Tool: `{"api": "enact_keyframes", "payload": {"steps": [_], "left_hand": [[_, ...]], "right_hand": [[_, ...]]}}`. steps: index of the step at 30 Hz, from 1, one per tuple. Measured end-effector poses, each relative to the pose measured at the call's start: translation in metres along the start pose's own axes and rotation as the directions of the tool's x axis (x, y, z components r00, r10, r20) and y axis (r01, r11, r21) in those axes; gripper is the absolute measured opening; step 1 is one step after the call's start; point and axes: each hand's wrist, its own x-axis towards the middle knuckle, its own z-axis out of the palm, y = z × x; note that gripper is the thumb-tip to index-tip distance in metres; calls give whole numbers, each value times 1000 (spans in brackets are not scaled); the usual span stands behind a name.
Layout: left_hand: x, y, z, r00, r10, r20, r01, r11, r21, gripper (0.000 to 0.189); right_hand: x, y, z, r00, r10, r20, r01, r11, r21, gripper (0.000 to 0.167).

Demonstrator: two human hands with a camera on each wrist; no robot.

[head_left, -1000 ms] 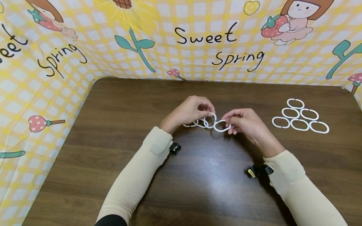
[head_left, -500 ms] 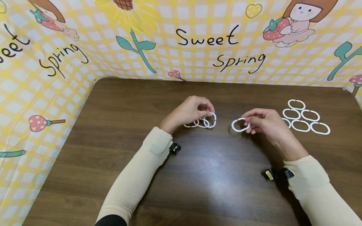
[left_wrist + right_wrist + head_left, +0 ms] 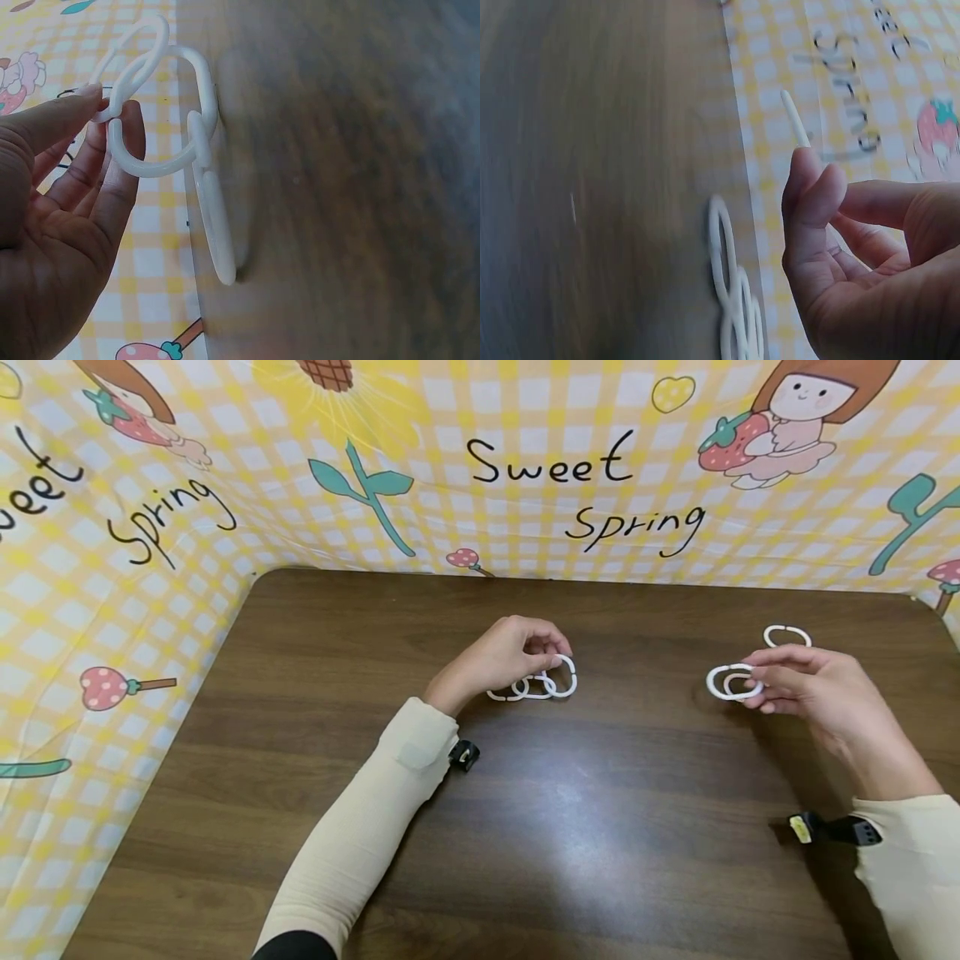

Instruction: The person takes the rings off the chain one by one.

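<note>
My left hand pinches the end link of a short chain of white plastic C-shaped links between thumb and fingers. In the left wrist view that chain hangs from the fingertips, its lower links down at the tabletop. Off to the right, my right hand pinches a single white link by one end. That link pokes up past the fingertips in the right wrist view. It overlaps one of the loose links on the table in the head view, and the hand covers most of the others.
One loose white link shows beyond the right hand. Several flat-lying links appear in the right wrist view. Behind the brown wooden table hangs a yellow checked cloth with printed figures.
My right hand has drawn its link away from the chain and carried it right, to over the loose links. The left hand has stayed nearly still, pinching the chain.
</note>
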Motion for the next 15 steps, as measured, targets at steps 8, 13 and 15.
{"api": "enact_keyframes", "payload": {"steps": [8,13,15], "left_hand": [[0,-2,1,1000,10,6,-10,1000,-10,9],[0,-2,0,1000,12,4,-12,1000,2,9],[0,-3,0,1000,12,2,-12,1000,8,9]], "right_hand": [[-8,2,-43,996,-20,-88,24,999,48,35],[-11,3,-61,985,-26,-168,35,998,49,38],[-13,4,-69,981,-46,-188,59,996,65,42]]}}
